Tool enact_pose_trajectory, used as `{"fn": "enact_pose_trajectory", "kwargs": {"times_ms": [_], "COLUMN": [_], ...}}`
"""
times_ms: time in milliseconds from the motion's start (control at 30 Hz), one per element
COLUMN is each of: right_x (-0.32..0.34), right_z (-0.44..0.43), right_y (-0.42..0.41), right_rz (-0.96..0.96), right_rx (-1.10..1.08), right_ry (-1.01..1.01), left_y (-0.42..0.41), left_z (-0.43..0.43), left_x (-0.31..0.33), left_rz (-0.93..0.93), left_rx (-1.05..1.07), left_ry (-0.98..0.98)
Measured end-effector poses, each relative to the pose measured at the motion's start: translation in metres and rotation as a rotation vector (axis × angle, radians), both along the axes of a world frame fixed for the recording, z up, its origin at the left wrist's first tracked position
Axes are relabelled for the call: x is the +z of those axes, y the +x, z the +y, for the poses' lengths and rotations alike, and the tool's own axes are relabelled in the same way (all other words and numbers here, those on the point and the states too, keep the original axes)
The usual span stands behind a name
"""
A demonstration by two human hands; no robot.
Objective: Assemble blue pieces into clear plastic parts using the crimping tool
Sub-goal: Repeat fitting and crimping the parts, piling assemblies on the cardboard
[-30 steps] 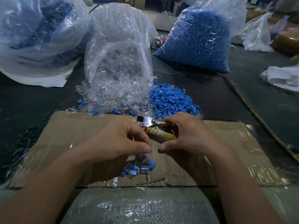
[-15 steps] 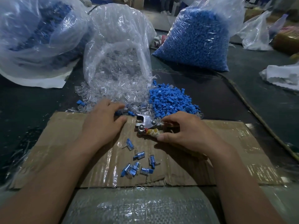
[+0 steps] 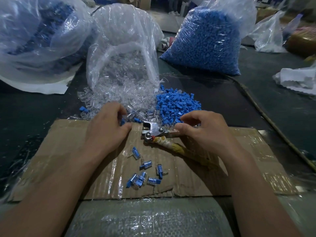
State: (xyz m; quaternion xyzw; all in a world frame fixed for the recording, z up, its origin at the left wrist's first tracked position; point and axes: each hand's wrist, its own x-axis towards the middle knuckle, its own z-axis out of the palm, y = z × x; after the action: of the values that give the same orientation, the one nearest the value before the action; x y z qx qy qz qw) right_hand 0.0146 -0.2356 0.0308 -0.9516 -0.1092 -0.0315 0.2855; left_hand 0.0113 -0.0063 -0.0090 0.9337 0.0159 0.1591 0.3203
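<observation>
My left hand (image 3: 109, 129) is at the near edge of the pile of clear plastic parts (image 3: 119, 98), its fingers curled over a small piece there; the piece is mostly hidden and looks like a clear part. The pile of loose blue pieces (image 3: 177, 103) lies just right of the clear pile. The metal crimping tool (image 3: 153, 131) lies on the cardboard sheet (image 3: 65, 151) with its jaws pointing left. My right hand (image 3: 205, 134) grips its upper handle between thumb and fingers, while the yellow-wrapped lower handle (image 3: 172, 147) rests on the cardboard. Several assembled blue-and-clear pieces (image 3: 145, 171) lie nearer to me.
A torn clear bag (image 3: 123, 48) spills the clear parts. A full bag of blue pieces (image 3: 203, 41) stands at the back right, and another big bag (image 3: 37, 40) at the back left. White wrapping (image 3: 301, 79) lies at the far right. Woven sacking (image 3: 147, 218) covers the near edge.
My left hand let go near the tool, reached forward to the clear pile and now curls its fingers there. An assembled piece joined those on the cardboard. The tool has come to rest on the cardboard.
</observation>
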Motion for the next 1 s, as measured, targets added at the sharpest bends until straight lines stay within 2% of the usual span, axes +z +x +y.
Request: {"fn": "enact_pose_trajectory", "kwargs": {"times_ms": [167,467,633,867,1000], "right_x": [0.001,-0.001,-0.003,-0.010,-0.014], "right_z": [-0.001,-0.003,-0.007,-0.014,-0.017], "right_y": [0.000,0.001,0.004,0.012,0.015], "right_rz": [-0.009,-0.018,-0.042,-0.101,-0.107], "right_rx": [-0.013,-0.050,-0.086,-0.213,-0.243], "right_ry": [0.020,0.046,0.056,0.056,0.041], "left_y": [0.001,-0.003,-0.008,-0.022,-0.023], "left_z": [0.000,-0.002,-0.005,-0.015,-0.014], "left_x": [-0.003,-0.001,0.009,0.022,0.023], "left_rz": [0.129,-0.019,-0.079,-0.016,0.091], "left_rx": [-0.069,-0.069,-0.027,-0.119,-0.131], "left_ry": [0.160,0.061,-0.164,-0.782,-0.850]}}
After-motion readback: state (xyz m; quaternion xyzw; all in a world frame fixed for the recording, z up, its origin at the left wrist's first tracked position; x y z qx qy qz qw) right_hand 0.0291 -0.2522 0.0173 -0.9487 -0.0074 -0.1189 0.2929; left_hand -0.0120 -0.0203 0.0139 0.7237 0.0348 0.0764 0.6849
